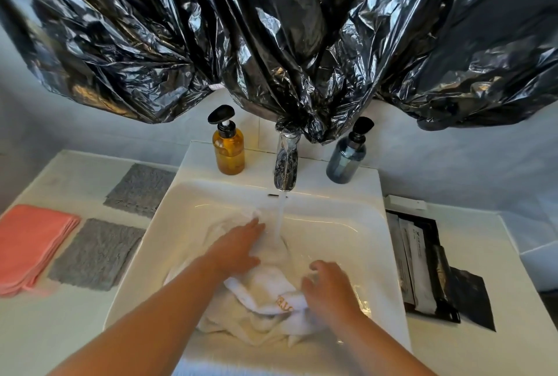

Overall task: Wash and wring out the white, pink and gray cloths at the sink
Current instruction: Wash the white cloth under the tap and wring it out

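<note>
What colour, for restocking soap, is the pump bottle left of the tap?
Amber pump bottle, black pump top; head view.

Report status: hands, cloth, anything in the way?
Left hand flat on white cloth in sink, tap running onto it. Right hand at near fold, grip blurred. Pink cloth, two gray cloths on left counter. Nothing in the way.

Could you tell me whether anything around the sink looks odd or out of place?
Yes: crumpled black plastic sheeting hangs low above the sink, its bunched end resting on the running faucet.
</note>
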The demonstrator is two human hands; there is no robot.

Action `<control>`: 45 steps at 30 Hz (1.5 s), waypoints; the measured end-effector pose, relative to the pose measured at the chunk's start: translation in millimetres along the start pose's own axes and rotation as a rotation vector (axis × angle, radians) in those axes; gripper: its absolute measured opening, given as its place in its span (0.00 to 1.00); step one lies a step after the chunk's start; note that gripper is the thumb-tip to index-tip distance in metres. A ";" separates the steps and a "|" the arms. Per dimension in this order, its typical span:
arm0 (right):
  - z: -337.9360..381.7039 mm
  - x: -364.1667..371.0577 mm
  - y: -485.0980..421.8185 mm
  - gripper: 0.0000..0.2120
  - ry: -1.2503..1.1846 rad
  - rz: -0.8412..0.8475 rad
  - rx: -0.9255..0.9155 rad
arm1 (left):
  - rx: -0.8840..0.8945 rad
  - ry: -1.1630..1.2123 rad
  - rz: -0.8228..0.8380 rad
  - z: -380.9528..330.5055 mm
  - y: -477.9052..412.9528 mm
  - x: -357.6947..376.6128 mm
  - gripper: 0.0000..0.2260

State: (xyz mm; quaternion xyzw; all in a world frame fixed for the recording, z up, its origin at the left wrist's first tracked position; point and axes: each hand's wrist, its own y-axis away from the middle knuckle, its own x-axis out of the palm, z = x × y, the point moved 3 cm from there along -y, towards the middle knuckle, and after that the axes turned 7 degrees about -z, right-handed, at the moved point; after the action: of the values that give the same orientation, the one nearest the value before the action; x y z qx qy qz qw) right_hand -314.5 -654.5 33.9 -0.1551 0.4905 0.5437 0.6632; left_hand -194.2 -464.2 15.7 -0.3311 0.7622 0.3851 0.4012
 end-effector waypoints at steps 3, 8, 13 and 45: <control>-11.1 12.8 7.8 0.12 -0.013 0.234 0.097 | 0.028 -0.262 0.068 -3.8 -7.7 5.2 0.38; 0.9 19.9 19.9 0.07 -0.142 0.377 0.075 | 0.056 -0.534 0.011 -16.4 -10.9 -8.4 0.18; 1.2 -19.7 2.9 0.14 -0.431 0.269 0.235 | -0.093 0.108 -0.234 -25.3 -9.8 -43.1 0.06; -3.5 5.3 -44.9 0.16 0.307 0.107 -0.201 | -0.121 -0.360 -0.184 -8.8 2.2 1.0 0.26</control>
State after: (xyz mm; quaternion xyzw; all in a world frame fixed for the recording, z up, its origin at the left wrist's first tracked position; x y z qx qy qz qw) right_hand -277.3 -670.3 13.1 -0.2754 0.5367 0.5945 0.5317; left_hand -199.6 -470.9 18.8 -0.3489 0.6202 0.4450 0.5437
